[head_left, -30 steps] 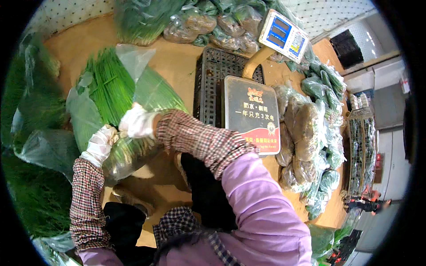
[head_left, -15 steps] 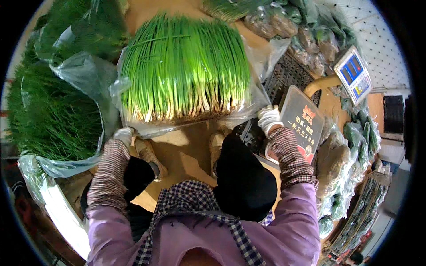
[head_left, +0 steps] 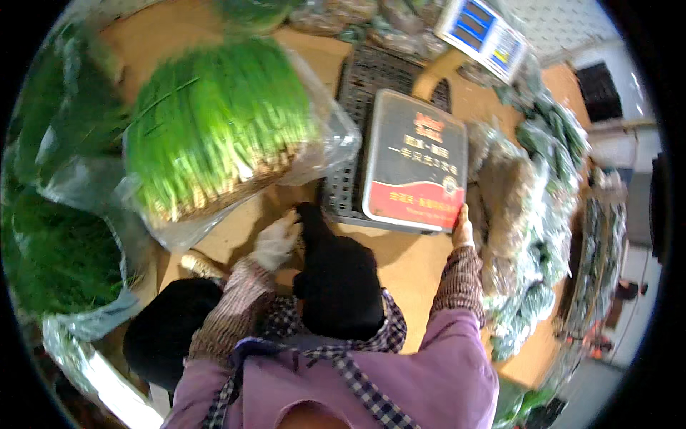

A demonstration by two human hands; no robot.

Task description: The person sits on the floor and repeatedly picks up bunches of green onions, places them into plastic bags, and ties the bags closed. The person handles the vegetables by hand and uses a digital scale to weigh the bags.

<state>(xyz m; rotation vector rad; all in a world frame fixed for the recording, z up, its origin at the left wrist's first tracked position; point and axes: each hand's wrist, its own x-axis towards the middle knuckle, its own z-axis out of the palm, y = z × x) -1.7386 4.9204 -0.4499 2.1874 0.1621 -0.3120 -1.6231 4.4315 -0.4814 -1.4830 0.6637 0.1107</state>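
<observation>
My right hand (head_left: 464, 230) grips the lower right corner of a flat weighing scale (head_left: 418, 161) with a dark and red platform. Its display (head_left: 484, 37) stands on a curved neck behind. My left hand (head_left: 277, 242), in a white glove, is over my knee, between the scale and the green onions. It touches neither, and motion smears its fingers. A wide bundle of green onions (head_left: 221, 118), white root ends toward me, lies on a clear plastic sheet (head_left: 332, 143) at the left.
A black plastic crate (head_left: 345, 171) is under the scale. Bagged vegetables (head_left: 509, 207) line the right side, and more bags (head_left: 332, 16) lie at the back. At the left stands an open clear bag (head_left: 107, 196) full of feathery greens (head_left: 57, 250).
Both hands have let go of the plastic sheet under the onions. The right went to the scale's corner, the left swung rightward over my knee. My view has turned right.
</observation>
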